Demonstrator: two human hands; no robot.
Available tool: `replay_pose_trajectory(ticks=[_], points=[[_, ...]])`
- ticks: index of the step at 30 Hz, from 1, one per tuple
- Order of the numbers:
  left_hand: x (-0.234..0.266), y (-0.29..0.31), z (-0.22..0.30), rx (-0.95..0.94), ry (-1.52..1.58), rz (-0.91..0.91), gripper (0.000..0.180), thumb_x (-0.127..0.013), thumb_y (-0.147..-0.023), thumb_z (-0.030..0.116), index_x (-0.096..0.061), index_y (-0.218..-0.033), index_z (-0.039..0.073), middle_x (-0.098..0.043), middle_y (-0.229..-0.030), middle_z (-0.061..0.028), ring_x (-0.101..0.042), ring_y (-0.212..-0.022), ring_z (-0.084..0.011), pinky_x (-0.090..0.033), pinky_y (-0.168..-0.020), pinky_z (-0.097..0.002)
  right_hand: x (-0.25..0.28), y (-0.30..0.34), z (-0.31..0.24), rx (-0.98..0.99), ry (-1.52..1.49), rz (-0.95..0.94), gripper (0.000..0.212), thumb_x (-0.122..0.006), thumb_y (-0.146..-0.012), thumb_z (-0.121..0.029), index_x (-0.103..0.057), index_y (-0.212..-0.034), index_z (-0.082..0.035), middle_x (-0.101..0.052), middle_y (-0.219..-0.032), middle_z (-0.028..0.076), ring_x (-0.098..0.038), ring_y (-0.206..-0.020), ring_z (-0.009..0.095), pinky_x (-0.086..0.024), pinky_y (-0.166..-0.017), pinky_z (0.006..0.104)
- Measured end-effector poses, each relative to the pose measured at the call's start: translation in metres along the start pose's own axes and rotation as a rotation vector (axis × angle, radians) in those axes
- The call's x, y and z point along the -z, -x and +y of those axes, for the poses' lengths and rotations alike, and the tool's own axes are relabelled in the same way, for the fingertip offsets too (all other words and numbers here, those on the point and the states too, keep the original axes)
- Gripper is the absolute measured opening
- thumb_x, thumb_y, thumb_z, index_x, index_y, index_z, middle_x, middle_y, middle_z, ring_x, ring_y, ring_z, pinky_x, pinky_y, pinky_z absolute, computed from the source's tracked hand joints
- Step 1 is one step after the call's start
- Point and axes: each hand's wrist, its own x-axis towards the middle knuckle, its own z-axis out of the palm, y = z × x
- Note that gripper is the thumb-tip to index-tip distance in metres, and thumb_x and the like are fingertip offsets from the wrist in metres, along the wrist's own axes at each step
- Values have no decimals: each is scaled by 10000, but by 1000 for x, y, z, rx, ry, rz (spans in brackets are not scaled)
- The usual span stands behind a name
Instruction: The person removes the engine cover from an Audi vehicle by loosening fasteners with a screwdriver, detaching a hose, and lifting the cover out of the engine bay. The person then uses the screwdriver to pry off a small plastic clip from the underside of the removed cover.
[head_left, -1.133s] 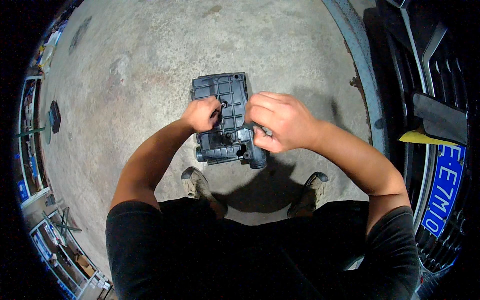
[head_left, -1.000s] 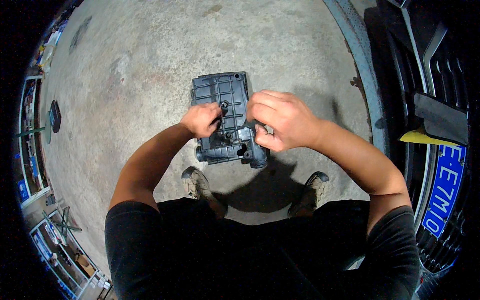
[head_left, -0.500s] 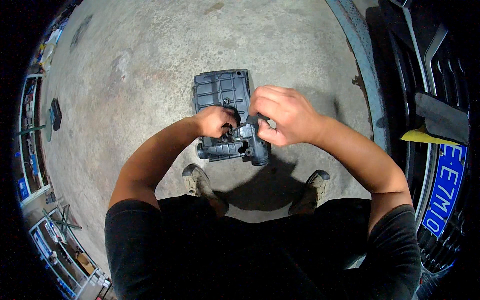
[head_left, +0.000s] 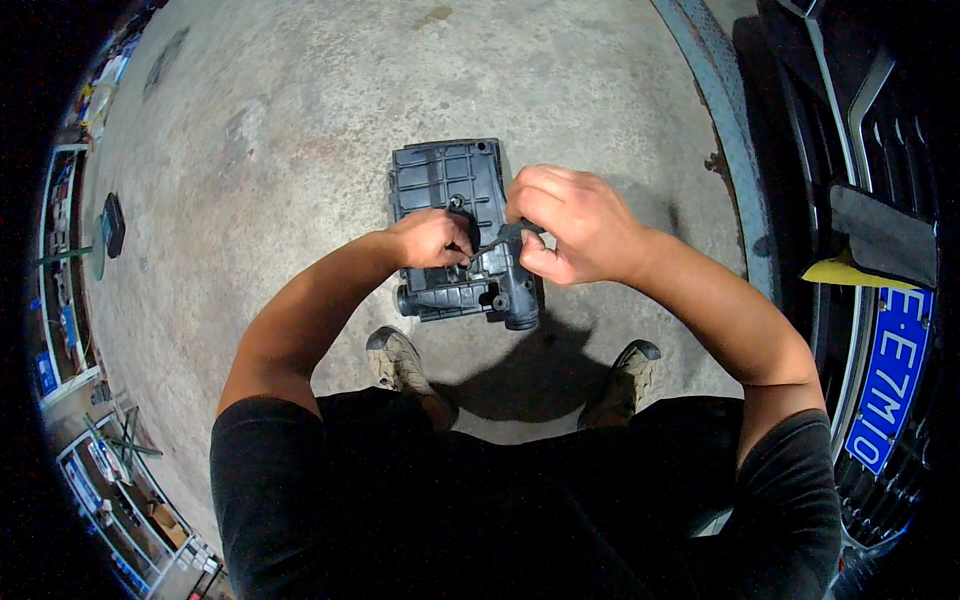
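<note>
A black ribbed plastic housing (head_left: pixel 445 178), which looks like a car's air filter box, lies on the floor in front of my shoes. It has a round pipe end (head_left: pixel 520 318) at its near right corner. My right hand (head_left: pixel 578 228) is closed round the dark grip of what looks like a screwdriver (head_left: pixel 488 248), held above the housing's right side. The thin shaft slants down and left toward my left fingers. My left hand (head_left: pixel 432 238) is over the housing's left middle, fingertips pinched by the shaft's end. Whatever they pinch is too small to make out.
My shoes (head_left: pixel 397 360) stand either side of the housing's near end. On the right are a blue-grey metal beam (head_left: pixel 715 90) and a car's front with a grey and yellow cloth (head_left: pixel 880 240) on it. Shelves (head_left: pixel 65 260) with boxes line the left.
The screwdriver and my right hand have shifted slightly up and right. My left fingers have moved a little and show more plainly by the shaft's end. The housing has moved very slightly right.
</note>
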Motion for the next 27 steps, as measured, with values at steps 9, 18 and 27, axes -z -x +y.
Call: replay_pose_trajectory(ticks=[9,18,27], points=[[6,1,10,45,17,6,162,-728,-862,241,-803,-962,138,-720,-969,-97,-693,-936,-319,-543,-811,-428,-1,-1,-1,2,15,15,250,-695,-691,-84,-583,-911,-44,-582,-908,124,-633,-801,340,-531,-661,437],[7,1,17,60,-23,14,195,-765,-863,300,-803,-965,138,-729,-976,-96,-699,-924,-329,-547,-791,-440,-1,-1,-1,-9,42,28,262,-691,-684,-49,-583,-923,-38,-603,-905,125,-640,-797,333,-532,-663,421],[4,2,15,40,-27,41,182,-763,-869,303,-799,-940,139,-727,-934,-110,-697,-887,-344,-543,-752,-459,-2,-1,-2,-15,48,35,258,-695,-688,-55,-577,-916,-44,-606,-900,127,-638,-796,338,-533,-668,422]])
